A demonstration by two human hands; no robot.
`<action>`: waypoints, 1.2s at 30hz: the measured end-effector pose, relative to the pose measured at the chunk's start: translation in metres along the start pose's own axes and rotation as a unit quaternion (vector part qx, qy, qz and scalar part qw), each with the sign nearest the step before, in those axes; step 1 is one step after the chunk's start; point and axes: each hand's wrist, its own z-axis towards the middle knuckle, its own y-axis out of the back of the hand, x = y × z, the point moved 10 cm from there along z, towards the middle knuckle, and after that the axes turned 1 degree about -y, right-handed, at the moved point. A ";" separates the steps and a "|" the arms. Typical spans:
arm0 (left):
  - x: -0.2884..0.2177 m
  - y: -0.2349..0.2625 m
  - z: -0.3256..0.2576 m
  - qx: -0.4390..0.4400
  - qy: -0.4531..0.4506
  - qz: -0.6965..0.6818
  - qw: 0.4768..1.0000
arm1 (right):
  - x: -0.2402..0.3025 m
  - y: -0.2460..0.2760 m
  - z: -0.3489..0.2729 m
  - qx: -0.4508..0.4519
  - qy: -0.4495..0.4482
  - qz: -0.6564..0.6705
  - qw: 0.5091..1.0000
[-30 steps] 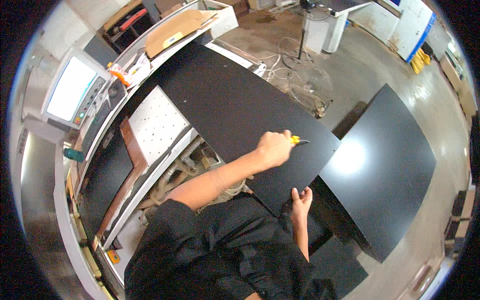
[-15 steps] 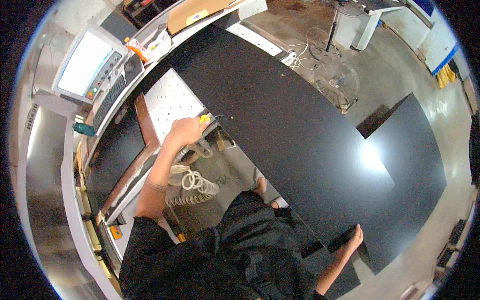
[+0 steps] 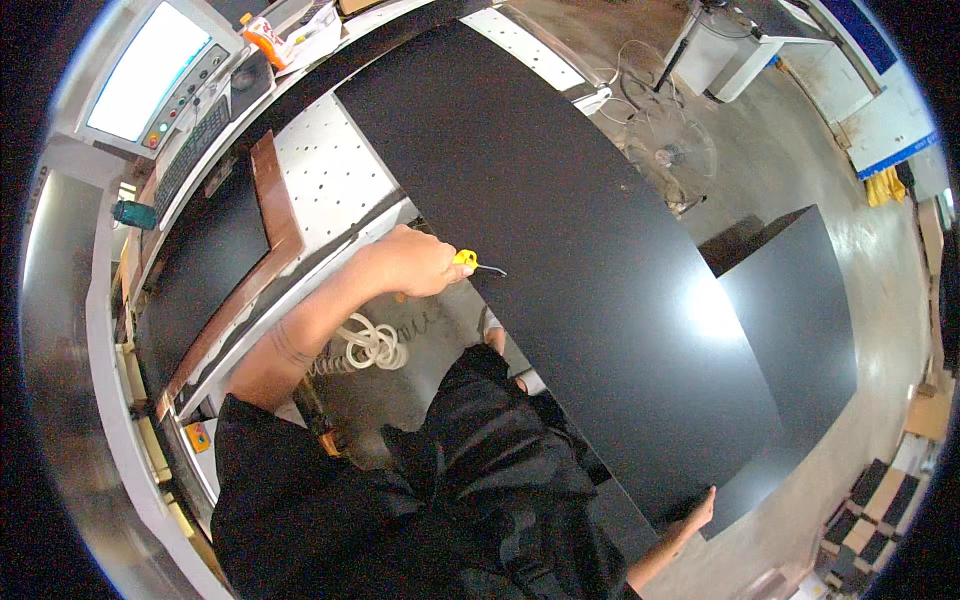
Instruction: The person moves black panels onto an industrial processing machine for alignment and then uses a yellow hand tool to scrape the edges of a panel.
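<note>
A large black panel (image 3: 540, 210) stretches from the machine table across to my right side. My left hand (image 3: 420, 262) is closed around a yellow-handled air blow gun (image 3: 466, 260), its thin bent metal nozzle held over the panel's near edge. My right hand (image 3: 692, 520) grips the panel at its near right corner; some of those fingers are hidden by the edge. A pale coiled hose (image 3: 375, 345) hangs below my left forearm; whether it joins the blow gun is hidden.
On the left are a white perforated tabletop (image 3: 322, 170), a brown strip (image 3: 275, 195), a monitor (image 3: 148, 75) and a keyboard (image 3: 195, 150). Another dark panel (image 3: 800, 330) stands beyond the right end. A fan (image 3: 670, 155) is on the floor behind the panel.
My left hand has moved right with the blow gun, from beside the perforated tabletop to over the panel's near edge. My right hand stays at the corner. The whole view has shifted.
</note>
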 end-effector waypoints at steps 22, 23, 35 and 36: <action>-0.134 0.140 0.193 -0.091 -0.113 0.220 0.965 | -0.068 0.051 0.013 -0.046 0.078 -0.111 0.990; -0.129 0.137 0.196 -0.081 -0.099 0.227 0.965 | -0.063 0.043 0.009 -0.046 0.087 -0.115 0.989; -0.118 0.127 0.192 -0.038 -0.064 0.181 0.981 | -0.087 0.034 0.013 -0.035 0.044 -0.089 0.994; -0.110 0.123 0.195 -0.027 -0.067 0.162 0.984 | -0.087 0.031 0.013 -0.037 0.043 -0.087 0.995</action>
